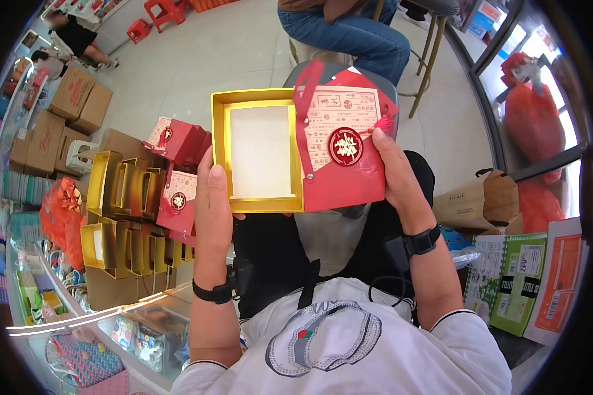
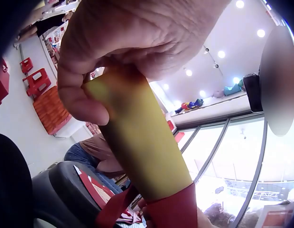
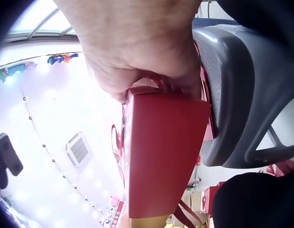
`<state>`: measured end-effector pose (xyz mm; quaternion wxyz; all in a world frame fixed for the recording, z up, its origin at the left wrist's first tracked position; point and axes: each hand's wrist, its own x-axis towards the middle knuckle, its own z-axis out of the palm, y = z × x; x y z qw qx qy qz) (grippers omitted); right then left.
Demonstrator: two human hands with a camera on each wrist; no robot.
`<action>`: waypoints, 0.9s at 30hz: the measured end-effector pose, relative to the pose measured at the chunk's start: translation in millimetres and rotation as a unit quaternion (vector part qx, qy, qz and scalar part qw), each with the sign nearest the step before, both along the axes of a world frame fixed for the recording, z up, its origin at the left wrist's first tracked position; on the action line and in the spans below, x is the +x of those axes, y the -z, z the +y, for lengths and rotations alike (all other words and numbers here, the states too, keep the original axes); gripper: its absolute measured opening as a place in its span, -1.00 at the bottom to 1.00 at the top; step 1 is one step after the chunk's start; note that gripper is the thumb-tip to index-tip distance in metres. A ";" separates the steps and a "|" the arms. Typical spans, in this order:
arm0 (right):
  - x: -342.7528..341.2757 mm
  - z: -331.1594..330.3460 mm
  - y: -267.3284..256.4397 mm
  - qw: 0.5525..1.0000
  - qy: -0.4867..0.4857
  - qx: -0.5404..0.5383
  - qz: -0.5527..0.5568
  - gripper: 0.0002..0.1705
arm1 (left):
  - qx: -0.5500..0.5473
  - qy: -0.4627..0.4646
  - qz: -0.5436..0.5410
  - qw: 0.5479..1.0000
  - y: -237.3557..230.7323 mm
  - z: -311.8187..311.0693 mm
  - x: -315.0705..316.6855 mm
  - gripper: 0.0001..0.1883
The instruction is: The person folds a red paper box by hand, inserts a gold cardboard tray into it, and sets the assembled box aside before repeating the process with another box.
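My left hand [image 1: 213, 201] grips the outer end of a gold box drawer [image 1: 221, 151], thumb on the near side. The drawer is a shallow tray with a white bottom, facing up. Its right end meets a red gift-box sleeve [image 1: 349, 191], gripped by my right hand [image 1: 398, 174] at the far right side. On the sleeve are a printed cream panel, a round dark-red emblem [image 1: 345, 145] with gold characters, a tassel and a red ribbon [image 1: 302, 108]. In the left wrist view the gold wall [image 2: 147, 137] runs into the red sleeve [image 2: 173, 209].
A grey stool [image 1: 385, 79] with red pieces on it stands just beyond the box. To the left are stacked gold drawers [image 1: 105, 247], red sleeves [image 1: 178, 197] and cardboard cartons [image 1: 72, 92]. A paper bag [image 1: 481, 201] stands at right. A seated person [image 1: 349, 39] is ahead.
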<state>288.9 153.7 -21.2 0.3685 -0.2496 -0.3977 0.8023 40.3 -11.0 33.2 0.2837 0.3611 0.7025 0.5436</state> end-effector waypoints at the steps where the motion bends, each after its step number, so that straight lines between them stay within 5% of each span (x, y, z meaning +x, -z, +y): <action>1: 1.9 1.4 2.9 1.000 -0.004 0.006 -0.005 -0.34 | 0.000 0.004 -0.002 1.000 0.4 0.5 0.0 -0.32; 10: -1.5 1.9 0.9 0.999 0.010 0.001 -0.037 -0.33 | 0.050 0.001 0.065 0.997 19.6 5.8 -3.9 -0.34; 18: 10.8 8.9 5.7 0.994 -0.025 0.044 -0.099 -0.31 | -0.004 -0.011 -0.007 1.000 10.2 3.4 -4.7 -0.33; 22: 16.9 5.0 6.4 0.989 -0.058 0.039 -0.128 -0.19 | 0.042 -0.023 0.090 0.995 28.3 6.3 -13.2 -0.33; 27: 26.8 12.3 9.0 0.981 -0.103 0.045 -0.156 -0.11 | 0.027 -0.018 -0.013 0.999 20.7 4.1 -6.4 -0.32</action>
